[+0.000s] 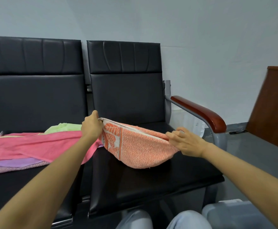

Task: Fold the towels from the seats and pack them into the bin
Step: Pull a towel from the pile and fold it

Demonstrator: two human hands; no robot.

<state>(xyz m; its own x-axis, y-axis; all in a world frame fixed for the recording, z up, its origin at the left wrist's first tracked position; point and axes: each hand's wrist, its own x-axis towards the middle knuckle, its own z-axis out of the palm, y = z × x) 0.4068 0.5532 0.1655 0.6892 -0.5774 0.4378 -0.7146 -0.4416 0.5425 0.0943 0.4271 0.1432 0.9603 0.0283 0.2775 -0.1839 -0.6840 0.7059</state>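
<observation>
The orange towel hangs doubled just above the right-hand seat at mid-frame. Its long axis runs from the left grip, pinching the higher end, down-right to the right grip, pinching the other. What looks like the bin sits lower right, nearer the right grip.

Orange towel: terry cloth, rough looped pile, w/ flatter woven white band at one end. Pink towel & green towel: matt cloth, finer nap. Seats: black leather-like upholstery, smooth, slight sheen. Armrest: glossy varnished wood on matt grey metal frame. Bin: frosted, semi-clear plastic.
</observation>
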